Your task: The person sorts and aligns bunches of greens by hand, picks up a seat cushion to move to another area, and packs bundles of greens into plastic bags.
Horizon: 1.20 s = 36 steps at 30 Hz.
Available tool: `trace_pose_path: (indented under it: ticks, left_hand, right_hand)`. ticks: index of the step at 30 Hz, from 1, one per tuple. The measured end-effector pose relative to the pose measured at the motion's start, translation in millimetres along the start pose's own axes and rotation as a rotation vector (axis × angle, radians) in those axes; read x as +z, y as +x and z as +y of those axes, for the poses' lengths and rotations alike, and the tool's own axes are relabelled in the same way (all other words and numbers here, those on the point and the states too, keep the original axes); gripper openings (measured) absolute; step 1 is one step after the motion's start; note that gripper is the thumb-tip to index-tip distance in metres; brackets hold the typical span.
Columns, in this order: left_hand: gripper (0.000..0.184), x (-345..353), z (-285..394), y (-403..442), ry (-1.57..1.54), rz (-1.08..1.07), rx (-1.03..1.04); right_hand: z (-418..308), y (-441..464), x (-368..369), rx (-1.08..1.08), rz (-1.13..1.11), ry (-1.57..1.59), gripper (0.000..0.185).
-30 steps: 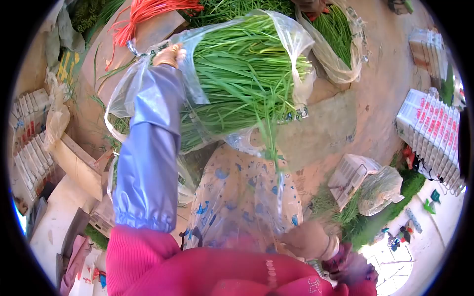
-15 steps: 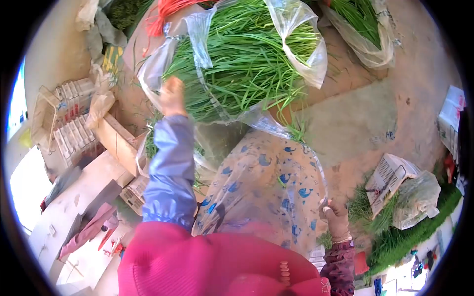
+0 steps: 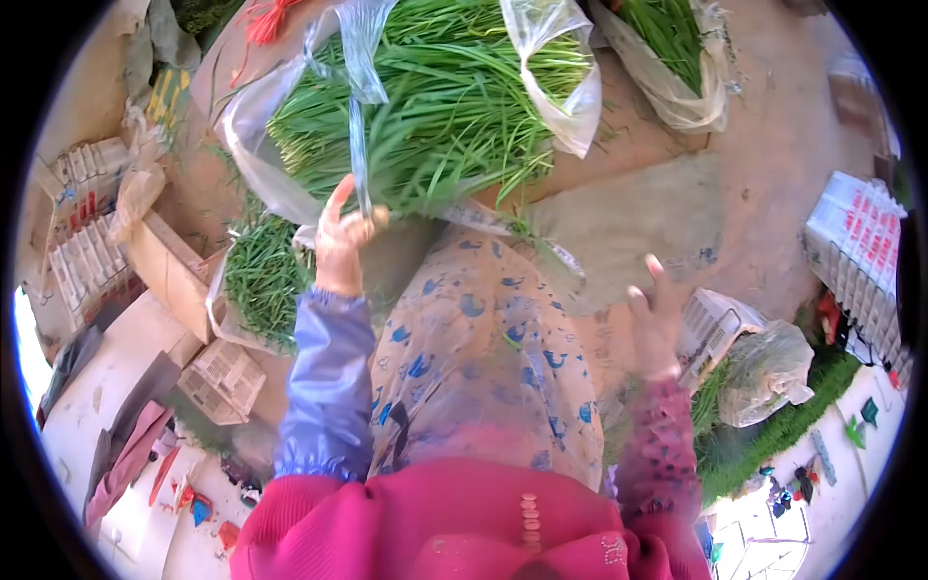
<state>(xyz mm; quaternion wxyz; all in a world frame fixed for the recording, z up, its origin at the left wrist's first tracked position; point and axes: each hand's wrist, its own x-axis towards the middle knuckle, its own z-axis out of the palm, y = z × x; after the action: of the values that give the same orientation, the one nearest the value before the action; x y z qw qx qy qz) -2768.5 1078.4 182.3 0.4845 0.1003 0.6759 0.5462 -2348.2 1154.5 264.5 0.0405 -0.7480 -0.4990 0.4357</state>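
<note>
A large heap of long green leafy stalks (image 3: 435, 116) lies in an open clear plastic bag (image 3: 261, 135). A narrow plastic strip (image 3: 359, 155) runs straight down over the stalks to my left hand (image 3: 340, 253). That hand, at the bag's near edge, has the strip between its fingers, the index finger raised. My right hand (image 3: 657, 324) is raised to the right, fingers apart and slightly blurred, with nothing in it. Below the heap, a clear apron with blue whale prints (image 3: 474, 358) covers my lap. A loose end of plastic (image 3: 561, 256) lies near the apron.
At upper right stands another bag of green stalks (image 3: 667, 48). A smaller bag of greens (image 3: 261, 280) sits left of my left sleeve. Crates (image 3: 222, 380) and a cardboard box (image 3: 164, 261) are at left; a white crate (image 3: 710, 329) and stacked printed boxes (image 3: 855, 232) at right.
My right hand has let go of the strip's end and risen. My left hand has moved down from the bag's edge to the strip, which now runs straight. The view has shifted.
</note>
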Motion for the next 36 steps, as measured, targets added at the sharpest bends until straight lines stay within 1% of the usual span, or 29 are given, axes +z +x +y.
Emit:
trace_pose_path:
  ticks: [1, 3, 5, 6, 7, 8, 9, 10, 11, 12, 14, 15, 16, 17, 18, 19, 20, 21, 23, 25, 27, 29, 30, 31, 32, 34, 35, 36]
  left_hand:
    - [0.061, -3.1, 2.7, -20.6, -0.021, -0.124, -0.023]
    - [0.069, -19.6, -22.9, -24.4, -0.307, -0.399, -0.11]
    - [0.073, -19.0, -13.2, -24.7, -0.116, -0.451, -0.257]
    - [0.063, -18.1, -13.3, -24.0, -0.136, -0.441, -0.231]
    - [0.063, -15.9, -10.3, -21.5, -0.144, -0.433, -0.225]
    - [0.056, -12.6, -3.6, -18.2, -0.066, -0.354, -0.248]
    - [0.05, -10.2, 4.3, -15.5, 0.014, -0.27, -0.272]
    - [0.038, -9.1, 12.0, -14.7, 0.005, -0.221, -0.253]
    - [0.038, -5.7, 13.0, -13.3, 0.001, -0.206, -0.248]
    - [0.034, -1.1, 13.7, -10.5, 0.039, -0.121, -0.19]
    - [0.03, -1.4, 5.9, -5.1, 0.069, 0.035, -0.12]
    - [0.03, -0.4, 8.2, -3.8, 0.059, 0.048, -0.124]
    - [0.031, 1.6, 11.7, -2.7, -0.019, 0.023, -0.143]
    - [0.033, -1.2, 14.1, -0.9, -0.098, -0.003, -0.165]
    - [0.034, 0.2, 13.0, -0.8, -0.116, 0.016, -0.186]
    - [0.034, -3.0, 13.3, 1.5, -0.122, 0.025, -0.192]
    - [0.033, -5.4, 14.2, 4.3, -0.08, -0.052, -0.261]
    - [0.031, -8.1, 15.8, 6.7, -0.038, -0.128, -0.331]
    - [0.029, -5.5, 15.7, 3.3, -0.033, -0.062, -0.365]
    - [0.029, -3.5, 12.6, 5.0, -0.063, -0.009, -0.333]
    - [0.03, 2.1, 19.5, 2.7, -0.036, 0.016, -0.316]
    - [0.031, 5.4, 20.3, 3.5, -0.023, 0.014, -0.304]
    - [0.018, 10.0, 22.8, 1.8, -0.103, 0.029, -0.298]
    - [0.019, 8.2, 19.9, 0.2, -0.089, -0.018, -0.239]
    - [0.019, 7.3, 20.7, -0.2, -0.038, -0.034, -0.219]
    - [0.019, 6.5, 21.1, -2.3, 0.005, -0.051, -0.208]
    - [0.021, 5.9, 20.3, -4.9, -0.01, 0.006, -0.217]
    - [0.023, 5.7, 19.8, -8.1, -0.032, 0.068, -0.225]
  right_hand:
    - [-26.6, 13.7, 16.4, -0.087, -0.016, -0.017, 0.056]
    - [-67.4, 42.7, 49.2, -0.299, -0.006, -0.098, 0.057]
    - [-98.4, 70.5, 81.1, -0.556, 0.077, -0.226, 0.059]
    - [-119.9, 80.6, 91.2, -0.569, 0.08, -0.234, 0.059]
    - [-144.3, 88.6, 99.0, -0.601, 0.116, -0.385, 0.058]
    - [-162.8, 98.7, 106.7, -0.634, 0.149, -0.532, 0.057]
    - [-173.6, 110.7, 113.6, -0.65, 0.14, -0.53, 0.057]
    - [-182.5, 121.2, 119.2, -0.641, 0.128, -0.674, 0.051]
    - [-191.9, 133.3, 121.7, -0.631, 0.121, -0.819, 0.046]
    - [-203.6, 149.1, 119.6, -0.431, -0.017, -0.76, 0.031]
    - [-195.8, 170.3, 103.1, -0.374, -0.019, -0.159, 0.026]
    - [-187.2, 189.1, 86.6, -0.369, 0.013, -0.062, 0.026]
    - [-177.2, 210.6, 67.3, -0.361, 0.044, 0.033, 0.025]
    - [-172.6, 229.7, 54.5, -0.146, 0.005, 0.456, 0.028]
    - [-137.8, 274.8, 41.3, -0.176, 0.014, 0.492, 0.031]
    - [-136.7, 280.1, 28.7, -0.171, 0.0, 0.278, 0.034]
    - [-143.5, 277.4, 18.0, -0.172, -0.015, 0.063, 0.038]
    - [-149.4, 273.7, 12.7, -0.173, -0.026, 0.053, 0.038]
    - [-182.8, 234.0, 20.3, -0.688, 0.643, -0.449, 0.044]
    - [-237.7, 169.4, 44.2, -0.865, 0.44, -0.2, 0.049]
    - [-270.1, 118.2, 100.5, -0.815, -0.114, 0.135, 0.053]
    - [-290.0, 95.8, 158.6, -0.537, -0.3, -0.063, 0.062]
    - [-301.6, 95.1, 188.3, -0.43, -0.338, -0.062, 0.057]
    - [-309.7, 99.1, 211.8, -0.324, -0.377, -0.059, 0.053]
    - [-317.0, 106.5, 227.3, -0.322, -0.374, -0.055, 0.053]
    - [-326.5, 119.8, 247.3, -0.219, -0.7, -0.036, 0.036]
    - [-328.5, 125.1, 248.6, -0.212, -0.701, -0.049, 0.036]
    - [-332.1, 131.5, 245.7, -0.242, -0.671, 0.006, 0.031]
